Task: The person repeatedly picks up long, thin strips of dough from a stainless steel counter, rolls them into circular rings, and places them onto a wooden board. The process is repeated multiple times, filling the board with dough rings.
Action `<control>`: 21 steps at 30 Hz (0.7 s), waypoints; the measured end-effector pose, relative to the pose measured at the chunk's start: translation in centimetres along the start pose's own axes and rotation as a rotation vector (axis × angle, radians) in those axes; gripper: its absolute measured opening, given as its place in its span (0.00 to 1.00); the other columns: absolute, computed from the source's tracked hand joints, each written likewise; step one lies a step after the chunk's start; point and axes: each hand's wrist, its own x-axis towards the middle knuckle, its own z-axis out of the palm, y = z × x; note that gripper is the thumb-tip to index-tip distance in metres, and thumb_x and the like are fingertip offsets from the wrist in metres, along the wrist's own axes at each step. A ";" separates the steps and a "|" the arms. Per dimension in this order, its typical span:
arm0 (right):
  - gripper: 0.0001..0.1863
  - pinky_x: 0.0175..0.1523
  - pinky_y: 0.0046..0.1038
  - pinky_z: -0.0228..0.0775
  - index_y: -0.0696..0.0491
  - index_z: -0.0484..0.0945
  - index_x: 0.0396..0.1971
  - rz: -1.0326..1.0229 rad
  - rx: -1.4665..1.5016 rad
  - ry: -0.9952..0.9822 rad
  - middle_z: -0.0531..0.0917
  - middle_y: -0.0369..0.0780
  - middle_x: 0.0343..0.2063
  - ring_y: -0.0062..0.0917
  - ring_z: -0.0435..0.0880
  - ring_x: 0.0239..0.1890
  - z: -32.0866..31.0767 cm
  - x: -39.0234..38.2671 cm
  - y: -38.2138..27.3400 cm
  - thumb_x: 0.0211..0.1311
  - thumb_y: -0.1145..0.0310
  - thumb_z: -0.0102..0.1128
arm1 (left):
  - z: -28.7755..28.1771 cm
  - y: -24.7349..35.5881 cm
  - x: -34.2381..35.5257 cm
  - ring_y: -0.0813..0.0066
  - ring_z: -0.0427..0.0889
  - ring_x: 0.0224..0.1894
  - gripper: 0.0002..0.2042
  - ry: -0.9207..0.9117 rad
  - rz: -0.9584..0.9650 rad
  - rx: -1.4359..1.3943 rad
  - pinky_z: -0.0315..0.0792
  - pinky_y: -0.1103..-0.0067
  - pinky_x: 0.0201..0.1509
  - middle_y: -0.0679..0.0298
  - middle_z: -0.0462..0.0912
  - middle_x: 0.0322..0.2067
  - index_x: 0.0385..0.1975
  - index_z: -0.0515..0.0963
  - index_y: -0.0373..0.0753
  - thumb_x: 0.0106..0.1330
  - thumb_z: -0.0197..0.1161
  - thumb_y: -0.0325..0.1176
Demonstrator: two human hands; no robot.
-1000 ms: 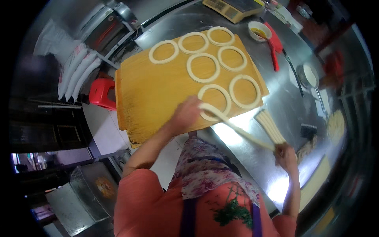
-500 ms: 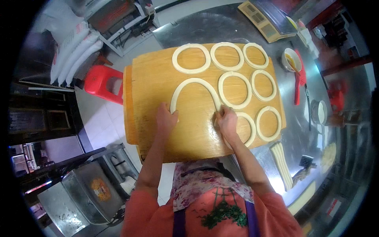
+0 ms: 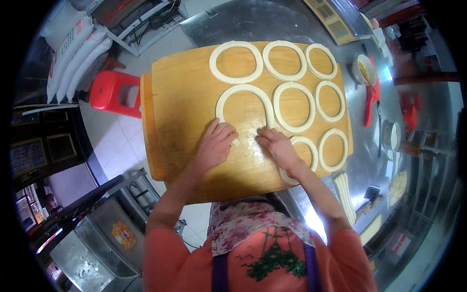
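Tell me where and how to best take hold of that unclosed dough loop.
Probably near its two ends, one per hand, coming from the person's side of the wooden board. The unclosed dough loop arches away, its open side facing the person, between the left hand and right hand; dough rings crowd its far and right sides.

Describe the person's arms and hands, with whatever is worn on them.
The left hand and right hand are bare, without gloves. The forearms are uncovered too, up to short, loose coral sleeves. The shirt matches them in colour.
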 end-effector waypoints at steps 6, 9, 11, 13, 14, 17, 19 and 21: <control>0.13 0.59 0.36 0.76 0.57 0.82 0.45 -0.001 0.055 -0.025 0.82 0.43 0.51 0.39 0.80 0.55 2.1 1.6 0.1 0.62 0.72 0.57 | 1.7 -1.4 1.3 0.62 0.76 0.57 0.13 -0.059 0.069 0.030 0.58 0.57 0.77 0.63 0.80 0.44 0.43 0.84 0.42 0.58 0.72 0.30; 0.12 0.56 0.38 0.77 0.57 0.82 0.44 0.006 0.126 0.072 0.83 0.44 0.47 0.40 0.81 0.53 2.7 2.0 -0.2 0.64 0.72 0.57 | 1.8 -1.2 1.7 0.62 0.76 0.56 0.12 -0.038 0.058 -0.011 0.60 0.59 0.76 0.63 0.80 0.43 0.41 0.84 0.41 0.57 0.72 0.30; 0.11 0.53 0.40 0.78 0.57 0.82 0.44 0.024 0.176 0.131 0.84 0.45 0.44 0.42 0.83 0.51 3.1 2.6 0.1 0.64 0.73 0.59 | 1.6 -1.1 2.2 0.61 0.76 0.56 0.12 -0.023 0.064 -0.040 0.62 0.60 0.73 0.63 0.80 0.42 0.41 0.84 0.41 0.57 0.73 0.31; 0.14 0.54 0.39 0.79 0.55 0.83 0.46 0.075 0.184 0.101 0.84 0.43 0.48 0.42 0.83 0.51 3.6 2.9 0.2 0.59 0.75 0.65 | 1.5 -0.9 2.6 0.60 0.77 0.55 0.13 0.003 0.068 -0.078 0.65 0.61 0.69 0.63 0.81 0.42 0.41 0.85 0.41 0.57 0.74 0.32; 0.16 0.54 0.39 0.80 0.54 0.83 0.47 0.099 0.186 0.087 0.84 0.43 0.49 0.42 0.84 0.51 3.7 3.1 0.1 0.56 0.75 0.67 | 1.6 -1.1 2.7 0.60 0.77 0.55 0.13 -0.014 0.066 -0.083 0.65 0.62 0.68 0.63 0.81 0.42 0.42 0.85 0.41 0.56 0.74 0.32; 0.17 0.53 0.40 0.79 0.57 0.82 0.46 0.127 0.207 0.163 0.84 0.45 0.45 0.43 0.83 0.50 3.9 3.1 -0.6 0.55 0.75 0.69 | 1.8 -1.6 3.0 0.59 0.77 0.54 0.14 -0.066 0.055 -0.123 0.67 0.64 0.65 0.63 0.82 0.42 0.42 0.85 0.41 0.56 0.75 0.32; 0.18 0.54 0.40 0.79 0.57 0.83 0.46 0.151 0.205 0.198 0.84 0.45 0.45 0.43 0.83 0.50 3.9 3.1 -0.7 0.52 0.74 0.72 | 1.5 -1.9 3.2 0.58 0.78 0.54 0.14 -0.101 0.039 -0.173 0.69 0.65 0.63 0.62 0.83 0.42 0.42 0.85 0.40 0.56 0.75 0.31; 0.19 0.55 0.39 0.79 0.57 0.84 0.45 0.195 0.216 0.204 0.84 0.44 0.47 0.43 0.83 0.50 3.7 3.3 -0.8 0.51 0.72 0.74 | 1.9 -2.0 3.3 0.57 0.79 0.52 0.13 -0.057 -0.013 -0.276 0.71 0.64 0.61 0.61 0.84 0.41 0.41 0.85 0.39 0.57 0.75 0.31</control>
